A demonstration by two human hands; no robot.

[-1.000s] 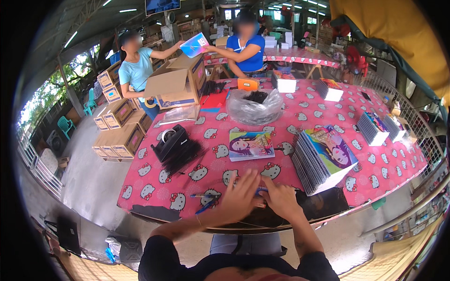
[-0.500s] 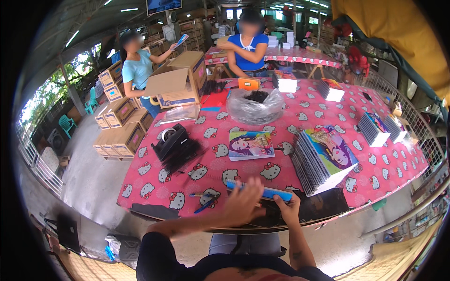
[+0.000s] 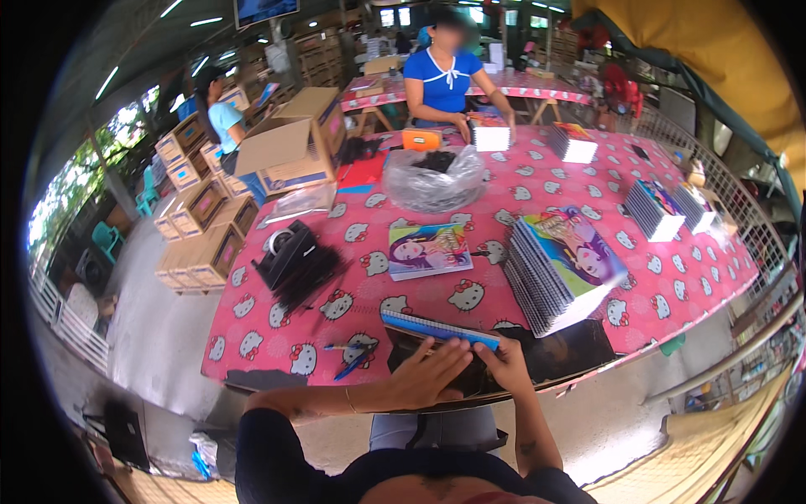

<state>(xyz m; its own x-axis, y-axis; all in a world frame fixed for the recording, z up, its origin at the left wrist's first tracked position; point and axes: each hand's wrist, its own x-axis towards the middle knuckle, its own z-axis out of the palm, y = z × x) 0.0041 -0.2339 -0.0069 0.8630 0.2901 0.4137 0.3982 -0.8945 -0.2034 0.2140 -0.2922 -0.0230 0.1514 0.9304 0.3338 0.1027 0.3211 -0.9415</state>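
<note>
A spiral notebook (image 3: pixel 437 326) with a blue cover stands tilted at the table's near edge, its coil side up. My right hand (image 3: pixel 508 363) grips its right end, thumb against the cover. Along the near side of it lies my left hand (image 3: pixel 432 374), fingers stretched out and touching the notebook near its right half. Just right of my hands rises a tall stack of spiral notebooks (image 3: pixel 571 269) with a colourful illustrated cover. A smaller pile of notebooks (image 3: pixel 430 252) sits beyond my hands. Several pens (image 3: pixel 357 357) lie left of my left hand.
A black tape dispenser (image 3: pixel 290 256) stands over a heap of black bristly strands (image 3: pixel 311 286). Farther off are a plastic bag (image 3: pixel 432 189), an orange pouch (image 3: pixel 421 139) and an open carton (image 3: pixel 285 155). Across the table a person in blue (image 3: pixel 445 80) touches a notebook stack (image 3: pixel 489 134).
My left hand has come down from above the notebook to rest flat against its near side. The person in blue now has both hands at a stack; the other person has turned away.
</note>
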